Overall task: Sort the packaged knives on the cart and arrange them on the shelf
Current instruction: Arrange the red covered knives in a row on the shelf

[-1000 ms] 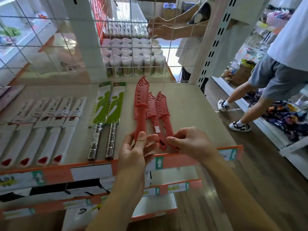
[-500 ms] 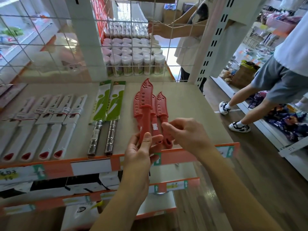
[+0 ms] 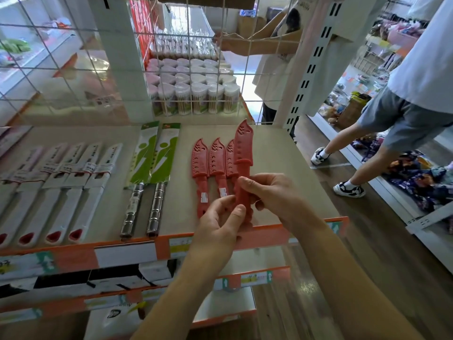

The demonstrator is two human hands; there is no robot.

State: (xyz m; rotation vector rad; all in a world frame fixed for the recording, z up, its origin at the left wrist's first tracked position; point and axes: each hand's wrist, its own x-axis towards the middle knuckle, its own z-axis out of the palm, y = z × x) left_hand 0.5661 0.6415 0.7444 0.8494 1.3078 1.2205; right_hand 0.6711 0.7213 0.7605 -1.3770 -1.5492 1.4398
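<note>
Three red sheathed knives (image 3: 213, 160) lie side by side on the tan shelf board (image 3: 289, 168), tips pointing away from me. A fourth red knife (image 3: 243, 146) is held just above them at the row's right end, tip tilted up. My right hand (image 3: 274, 195) grips its handle from the right. From below, my left hand (image 3: 218, 227) pinches the handle's lower end, thumb on top. The cart is out of view.
Two green-carded steel-handled knives (image 3: 157, 155) and several white-boxed knives (image 3: 73, 182) lie to the left on the same shelf. A wire grid (image 3: 186, 69) backs the shelf, with toothpick jars (image 3: 196, 94) behind it. Two people (image 3: 397, 114) stand in the aisle to the right.
The held red knife has moved from the left of the red group to its right end. A third red knife now lies exposed on the shelf. My right hand has taken hold of the handle.
</note>
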